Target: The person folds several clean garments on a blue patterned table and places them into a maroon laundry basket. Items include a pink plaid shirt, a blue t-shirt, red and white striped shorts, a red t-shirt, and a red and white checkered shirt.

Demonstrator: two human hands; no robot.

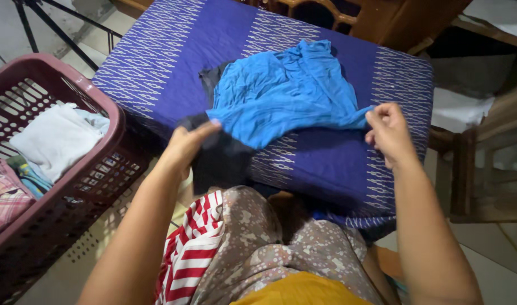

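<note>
A crumpled bright blue garment (286, 90) lies on a purple patterned mattress (173, 51). My left hand (188, 144) pinches its near left edge, together with a dark grey piece of cloth (219, 161) that hangs over the mattress edge. My right hand (388, 133) grips the garment's right corner, pulling it taut between both hands. More dark cloth (210, 79) shows under the blue garment's far left side.
A maroon laundry basket (100, 107) at the left holds folded white and coloured clothes (55, 141). A red-and-white striped cloth (190, 254) and a floral garment lie on my lap. Wooden furniture (484, 164) stands at the right, a tripod leg at the top left.
</note>
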